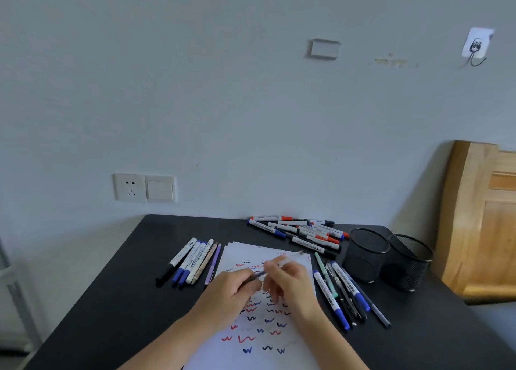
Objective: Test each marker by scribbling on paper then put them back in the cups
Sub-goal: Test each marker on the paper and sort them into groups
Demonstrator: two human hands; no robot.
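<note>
A pale wall (pixel 251 104) with a socket (pixel 129 187) fills the top. Below is a black table (pixel 111 300), with a wood board (pixel 480 216) at 3 o'clock. Scribbled paper (pixel 265 330) lies in the middle, cups (pixel 365 255) at its 2 o'clock, markers (pixel 296 231) at 9, 12 and 3. Over the paper, the left hand (pixel 231 288) and right hand (pixel 291 281) both curl their fingers round one pen (pixel 290 259).
</note>
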